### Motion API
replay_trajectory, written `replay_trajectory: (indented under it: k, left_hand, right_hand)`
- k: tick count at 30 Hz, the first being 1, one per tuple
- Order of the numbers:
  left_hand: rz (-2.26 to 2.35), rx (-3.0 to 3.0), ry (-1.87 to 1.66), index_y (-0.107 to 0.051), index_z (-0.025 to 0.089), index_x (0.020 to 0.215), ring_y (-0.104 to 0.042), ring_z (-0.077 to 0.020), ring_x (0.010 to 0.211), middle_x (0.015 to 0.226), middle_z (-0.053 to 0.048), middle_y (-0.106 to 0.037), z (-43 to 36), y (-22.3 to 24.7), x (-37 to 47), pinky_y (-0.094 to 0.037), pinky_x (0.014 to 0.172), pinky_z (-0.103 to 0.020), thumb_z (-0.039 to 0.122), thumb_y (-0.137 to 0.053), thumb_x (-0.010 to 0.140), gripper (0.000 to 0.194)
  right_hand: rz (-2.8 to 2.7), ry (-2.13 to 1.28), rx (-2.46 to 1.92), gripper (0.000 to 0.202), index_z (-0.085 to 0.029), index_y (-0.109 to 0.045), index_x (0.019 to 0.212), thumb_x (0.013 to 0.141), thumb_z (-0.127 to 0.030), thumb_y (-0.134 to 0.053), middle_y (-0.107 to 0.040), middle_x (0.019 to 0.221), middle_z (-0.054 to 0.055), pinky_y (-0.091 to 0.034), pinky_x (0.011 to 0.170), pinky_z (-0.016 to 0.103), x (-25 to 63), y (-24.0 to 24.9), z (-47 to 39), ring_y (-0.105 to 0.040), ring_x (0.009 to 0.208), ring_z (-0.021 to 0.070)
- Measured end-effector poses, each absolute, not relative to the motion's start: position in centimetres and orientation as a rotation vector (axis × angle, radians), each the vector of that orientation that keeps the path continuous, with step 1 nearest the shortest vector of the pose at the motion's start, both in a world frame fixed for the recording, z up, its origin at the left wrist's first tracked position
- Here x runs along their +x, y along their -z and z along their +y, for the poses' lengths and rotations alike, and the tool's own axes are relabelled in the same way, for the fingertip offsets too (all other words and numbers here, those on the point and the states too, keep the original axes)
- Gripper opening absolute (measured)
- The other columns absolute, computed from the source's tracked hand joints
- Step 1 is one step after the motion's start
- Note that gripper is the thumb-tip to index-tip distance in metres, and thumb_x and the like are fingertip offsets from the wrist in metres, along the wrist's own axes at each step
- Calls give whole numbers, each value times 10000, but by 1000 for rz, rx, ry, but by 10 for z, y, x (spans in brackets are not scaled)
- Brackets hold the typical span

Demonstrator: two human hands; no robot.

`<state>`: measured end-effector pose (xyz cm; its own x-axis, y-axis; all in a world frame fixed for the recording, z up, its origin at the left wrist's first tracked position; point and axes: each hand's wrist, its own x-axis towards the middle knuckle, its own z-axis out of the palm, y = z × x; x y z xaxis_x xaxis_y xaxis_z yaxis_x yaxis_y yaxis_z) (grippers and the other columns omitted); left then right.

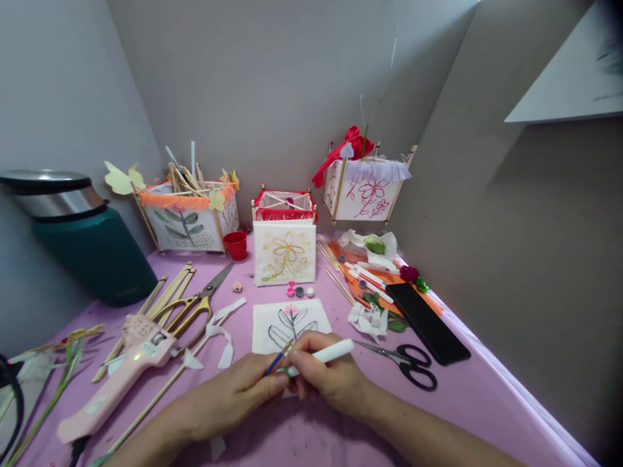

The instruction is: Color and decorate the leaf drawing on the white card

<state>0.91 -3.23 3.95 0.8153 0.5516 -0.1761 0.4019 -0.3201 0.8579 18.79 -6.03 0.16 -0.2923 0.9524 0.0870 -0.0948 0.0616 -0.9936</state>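
Note:
My right hand [328, 373] is closed around a white marker [333, 352], its blunt end pointing right and its green end toward my left fingers. A thin blue paintbrush [275, 366] slants up from between the thumb and forefinger of my closed left hand [243, 392]. Both hands meet at the lower edge of a white fabric panel [260, 324], partly covering it. On that panel are black leaf outlines and a small pink flower [291, 311]. Where the fingertips touch, the finer details are hidden.
Gold-handled scissors [209, 305], a pink glue gun [141, 370] and wooden sticks lie left. Right are black-handled scissors [413, 371], a phone [431, 324] and several markers [372, 282]. Behind stand small paint pots [300, 292], a yellow-flower panel [285, 253], decorated baskets [189, 227] and a teal bottle [92, 246].

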Motion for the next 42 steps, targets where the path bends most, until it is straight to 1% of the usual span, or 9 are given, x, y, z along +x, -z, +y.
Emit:
replay_trajectory:
  k: [7, 13, 15, 18, 23, 28, 33, 39, 42]
  left_hand:
    - [700, 1920, -255, -602, 175, 899, -472, -119, 738, 815, 8, -573, -25, -30, 7, -370, 686, -231, 415, -390, 895, 320]
    - [894, 1601, -425, -560, 144, 857, -271, -74, 483, 541, 70, -320, -21, -27, 1, -234, 467, -213, 505, -283, 903, 457]
    - [898, 1594, -425, -572, 141, 874, -265, -73, 479, 541, 71, -307, -21, -27, 1, -226, 461, -213, 506, -289, 901, 463]
    - [827, 1779, -318, -598, 146, 845, -370, -85, 546, 595, 44, -412, -24, -27, 5, -302, 521, -214, 473, -339, 896, 420]
    - [940, 2177, -312, -563, 176, 887, -529, -136, 714, 809, -9, -619, -31, -26, 12, -347, 631, -236, 403, -420, 881, 268]
    - [1034, 2431, -280, -543, 178, 760, -536, -130, 619, 700, -18, -602, -32, -20, 10, -308, 555, -232, 411, -344, 910, 341]
    - [785, 2716, -165, -531, 175, 767, -523, -137, 568, 703, -34, -607, -38, -14, 6, -290, 532, -257, 414, -351, 906, 330]
    - [632, 2617, -66, -552, 192, 778, -543, -129, 571, 672, -15, -625, -43, -22, 3, -335, 572, -243, 377, -332, 920, 321]
    - [582, 2584, -59, -548, 192, 757, -541, -123, 562, 670, -16, -631, -42, -26, 1, -331, 551, -237, 382, -363, 907, 305]
  right_hand:
    - [-1290, -1509, -867, 325, -138, -564, 825, 724, -429, -670, -565, 515, -41, -338, 384, 161, 193, 4, -55, -457, 397, 56]
    - [-1171, -1188, -779, 401, -150, -563, 926, 864, -527, -442, -577, 574, -16, -345, 422, 189, 214, 1, -43, -440, 422, 63]
    - [-1202, -1177, -842, 355, -162, -559, 977, 830, -485, -528, -578, 609, -23, -367, 452, 197, 215, -2, -43, -451, 457, 68]
    - [-1406, -1335, -886, 318, -161, -583, 958, 749, -389, -660, -572, 615, -30, -367, 457, 192, 206, -1, -51, -466, 489, 72]
    - [-1277, -1297, -982, 249, -161, -560, 815, 822, -409, -567, -552, 555, -31, -346, 440, 189, 187, 8, -65, -459, 457, 70]
    - [-1294, -1377, -961, 249, -161, -533, 820, 811, -405, -580, -582, 568, -19, -351, 432, 188, 190, 7, -68, -458, 438, 70]
    - [-1472, -1322, -927, 176, -164, -559, 766, 818, -331, -545, -531, 529, -26, -345, 431, 193, 196, 4, -77, -465, 445, 84]
    - [-1651, -1448, -745, 229, -176, -640, 827, 836, -312, -456, -497, 487, -30, -349, 418, 202, 199, 6, -78, -446, 408, 93]
    - [-1923, -1213, -676, 284, -193, -684, 865, 853, -272, -412, -556, 532, 4, -410, 515, 240, 204, 2, -76, -503, 473, 118]
